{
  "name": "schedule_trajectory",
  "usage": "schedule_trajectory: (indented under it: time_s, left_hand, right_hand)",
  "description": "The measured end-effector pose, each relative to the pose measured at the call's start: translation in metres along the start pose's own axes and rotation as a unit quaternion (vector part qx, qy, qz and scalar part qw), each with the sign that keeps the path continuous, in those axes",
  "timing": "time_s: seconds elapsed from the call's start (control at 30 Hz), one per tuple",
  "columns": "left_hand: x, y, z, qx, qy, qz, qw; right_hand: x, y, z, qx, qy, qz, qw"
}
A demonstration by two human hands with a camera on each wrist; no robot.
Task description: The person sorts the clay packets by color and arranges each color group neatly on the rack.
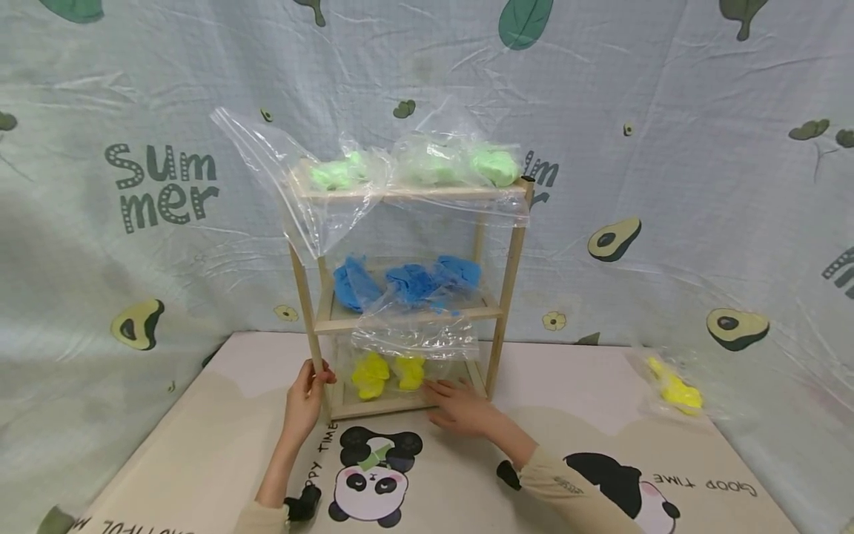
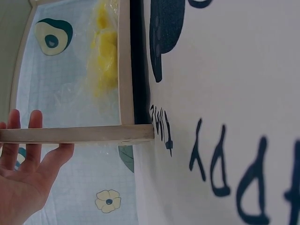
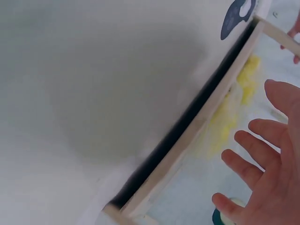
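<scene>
A wooden three-tier shelf [image 1: 400, 320] stands on the table. My left hand [image 1: 308, 389] grips its front left post [image 2: 84, 135], with the thumb in front and fingers behind. At the bottom tier, my right hand [image 1: 460, 406] has its fingers spread [image 3: 243, 164] beside the yellow lumps [image 1: 370, 374] in clear plastic bags, and nothing is in its grasp. Bagged blue lumps [image 1: 410, 283] lie on the middle tier, one bag hanging over the front rail. Bagged pale green lumps [image 1: 494, 165] sit on top, with a plastic bag [image 1: 267, 178] drooping off the left side.
Another bagged yellow lump [image 1: 677, 389] lies on the table at the far right. A printed cloth [image 1: 667, 148] hangs behind the shelf. The table cover [image 1: 454, 489] has panda pictures and lettering.
</scene>
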State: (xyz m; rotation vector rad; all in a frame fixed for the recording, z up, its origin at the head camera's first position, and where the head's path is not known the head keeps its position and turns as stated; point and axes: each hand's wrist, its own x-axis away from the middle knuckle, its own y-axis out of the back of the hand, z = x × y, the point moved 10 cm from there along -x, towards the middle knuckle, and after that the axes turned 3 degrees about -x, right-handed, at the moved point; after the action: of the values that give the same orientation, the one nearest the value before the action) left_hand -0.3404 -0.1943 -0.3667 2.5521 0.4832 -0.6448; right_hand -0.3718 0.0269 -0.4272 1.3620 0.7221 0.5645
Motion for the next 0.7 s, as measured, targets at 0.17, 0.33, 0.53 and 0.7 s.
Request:
schedule_trajectory:
  time_s: [0.17,0.33,0.53,0.7]
  left_hand:
    - [0.001,0.001,-0.001,0.001,-0.002,-0.001,1.0]
    - [0.0,0.0,-0.002,0.004,-0.004,0.0,1.0]
    - [0.001,0.001,-0.001,0.007,-0.004,-0.003,1.0]
    - [0.0,0.0,0.001,0.005,-0.005,0.0,1.0]
  right_hand:
    - [0.025,0.021,-0.009,-0.009,0.026,-0.07,0.9971]
    - [0.058,0.048,-0.025,-0.01,0.04,-0.159,0.9864]
    - [0.098,0.064,-0.059,0.005,0.008,-0.216,0.9764]
    - [0.13,0.071,-0.087,0.028,-0.024,-0.248,0.9682]
